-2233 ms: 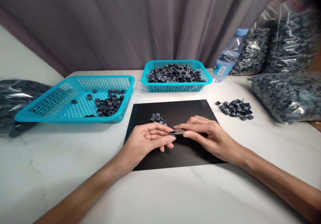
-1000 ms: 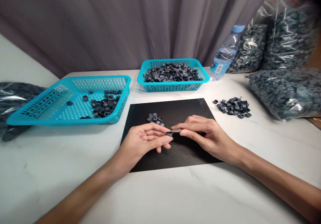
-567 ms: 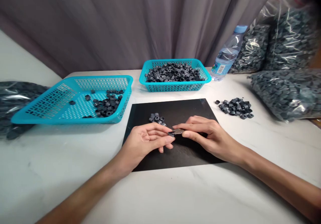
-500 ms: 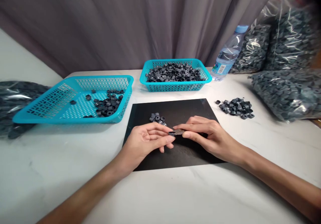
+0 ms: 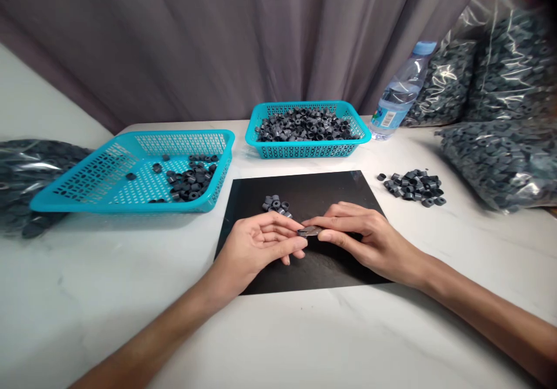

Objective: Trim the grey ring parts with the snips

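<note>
My left hand (image 5: pixel 256 245) and my right hand (image 5: pixel 361 238) meet over a black mat (image 5: pixel 304 191) on the white table. The left fingers pinch a small grey ring (image 5: pixel 301 234). The right fingers pinch a small flat metal blade (image 5: pixel 311 230), its tip against the ring. A little cluster of grey rings (image 5: pixel 275 203) lies on the mat just beyond my left fingers.
A turquoise basket (image 5: pixel 113 197) with some rings sits at the left, a fuller turquoise basket (image 5: pixel 307 148) behind the mat. A loose pile of rings (image 5: pixel 413 183) lies at the right. A water bottle (image 5: pixel 402 96) and clear bags of rings (image 5: pixel 500 157) stand at the right, another bag (image 5: pixel 21 168) at far left.
Both hands stay pinched together over the mat with only slight finger shifts. The view has swayed a little.
</note>
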`<action>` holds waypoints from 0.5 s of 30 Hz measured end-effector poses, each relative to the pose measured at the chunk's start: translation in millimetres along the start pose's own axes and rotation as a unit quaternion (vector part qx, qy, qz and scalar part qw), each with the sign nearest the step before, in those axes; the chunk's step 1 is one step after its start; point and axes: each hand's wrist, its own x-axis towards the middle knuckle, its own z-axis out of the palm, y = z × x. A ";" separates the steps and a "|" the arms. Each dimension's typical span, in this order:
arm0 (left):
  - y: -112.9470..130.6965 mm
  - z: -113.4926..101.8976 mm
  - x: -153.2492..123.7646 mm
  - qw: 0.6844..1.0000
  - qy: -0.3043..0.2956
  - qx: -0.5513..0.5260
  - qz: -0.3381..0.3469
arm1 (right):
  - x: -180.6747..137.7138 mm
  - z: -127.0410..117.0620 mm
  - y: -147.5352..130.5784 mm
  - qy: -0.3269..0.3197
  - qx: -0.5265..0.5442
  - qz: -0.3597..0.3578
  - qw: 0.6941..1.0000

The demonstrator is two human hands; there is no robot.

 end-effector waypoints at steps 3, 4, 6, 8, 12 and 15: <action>-2.8 0.4 -0.6 1.000 0.003 0.005 0.003 | -0.3 -0.7 -0.9 0.027 0.015 0.041 0.999; -4.0 0.7 -1.0 1.000 0.006 0.008 0.005 | -0.5 -0.2 -1.2 0.037 0.027 0.061 0.997; -6.5 1.7 -2.3 1.000 0.012 0.014 0.009 | -0.9 2.4 -2.1 0.051 0.061 0.111 0.991; -8.5 2.6 -4.0 1.000 0.015 0.018 0.011 | -1.1 7.5 -4.3 0.050 0.092 0.168 0.980; -10.0 3.1 -7.0 0.999 0.005 0.031 0.028 | -0.1 22.0 -12.9 0.033 0.103 0.243 0.964; -9.7 1.7 -7.7 0.998 -0.005 0.048 0.028 | 2.7 30.0 -18.3 0.049 0.141 0.250 0.957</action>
